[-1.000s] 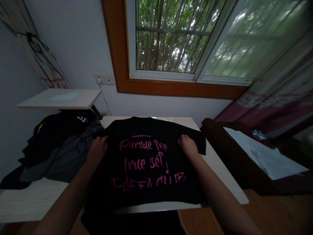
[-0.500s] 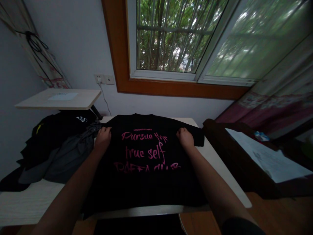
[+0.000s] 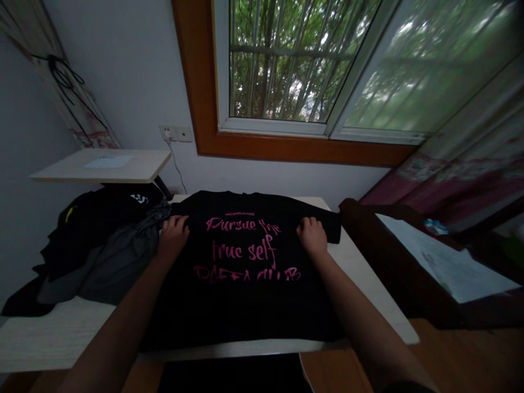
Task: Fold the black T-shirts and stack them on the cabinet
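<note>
A: What's the biggest thing around that black T-shirt (image 3: 245,262)?
B: The window (image 3: 298,60). It stands beyond the T-shirt and above it, with bars and green leaves showing through the glass.
A: And next in size?
B: The pale table (image 3: 49,344). It's under the T-shirt, bare in places to the left and right of it.
A: Anything further to the right?
B: A dark brown piece of furniture (image 3: 393,267), just right of the T-shirt.
A: How does the T-shirt itself lie?
B: Spread out on the table, collar toward the window, hem close to the near edge.
A: What's next to it on the left?
B: A heap of black and grey clothes (image 3: 98,240), right up beside it. Past its far left corner there's a raised shelf (image 3: 135,169).
A: Smaller than those?
B: A white sheet (image 3: 446,262) on the brown piece, well to the T-shirt's right. Then the pink lettering (image 3: 245,248) across its upper half.
A: And the hands?
B: The left hand (image 3: 174,234) has its fingers curled onto the T-shirt's left side, gripping the cloth. The right hand (image 3: 313,236) grips it likewise on the right, near the sleeve.
A: Smallest?
B: A wall socket (image 3: 167,132), beyond the T-shirt's left shoulder, with a cable plugged in.
</note>
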Demonstrator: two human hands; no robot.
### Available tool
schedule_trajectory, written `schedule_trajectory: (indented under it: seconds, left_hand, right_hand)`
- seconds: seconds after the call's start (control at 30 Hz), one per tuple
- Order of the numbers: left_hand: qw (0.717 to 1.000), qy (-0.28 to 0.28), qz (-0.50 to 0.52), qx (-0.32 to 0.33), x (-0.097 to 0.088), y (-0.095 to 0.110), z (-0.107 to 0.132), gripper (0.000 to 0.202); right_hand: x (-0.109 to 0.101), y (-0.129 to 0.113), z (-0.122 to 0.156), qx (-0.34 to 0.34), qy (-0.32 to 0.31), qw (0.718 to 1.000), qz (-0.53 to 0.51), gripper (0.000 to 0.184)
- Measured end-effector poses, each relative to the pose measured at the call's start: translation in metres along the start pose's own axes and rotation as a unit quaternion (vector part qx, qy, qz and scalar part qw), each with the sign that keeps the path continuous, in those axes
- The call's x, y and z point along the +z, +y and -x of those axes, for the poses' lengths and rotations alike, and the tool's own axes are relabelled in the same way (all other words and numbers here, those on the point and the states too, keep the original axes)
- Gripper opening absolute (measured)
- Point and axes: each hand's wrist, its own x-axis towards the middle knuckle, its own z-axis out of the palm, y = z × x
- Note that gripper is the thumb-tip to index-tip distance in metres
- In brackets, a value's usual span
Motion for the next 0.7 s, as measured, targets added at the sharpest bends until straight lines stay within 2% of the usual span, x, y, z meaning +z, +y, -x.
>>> schedule_trajectory:
  seconds: [0.17,0.3,0.4,0.57,0.7]
  left_hand:
    - [0.999,-0.019,-0.029,-0.019,-0.018,0.008,0.029,0.044]
    - [0.998,-0.038,-0.037,-0.014,-0.026,0.01,0.042,0.047]
    - [0.998,-0.048,-0.038,-0.012,-0.027,0.01,0.044,0.049]
    - [0.997,-0.073,0.011,0.008,-0.028,0.011,0.041,0.041]
    - [0.994,-0.095,0.035,0.046,-0.033,0.01,0.04,0.035]
  right_hand:
    - [-0.018,0.002,0.039,0.0,0.014,0.999,0.039,0.029]
    - [-0.022,0.009,0.058,0.031,0.006,0.999,0.035,0.037]
    - [-0.019,0.014,0.062,0.051,-0.017,0.999,0.001,0.042]
    - [-0.012,0.018,0.056,0.006,-0.061,0.992,-0.107,0.036]
    - [-0.008,0.018,0.052,0.0,-0.06,0.988,-0.145,0.033]
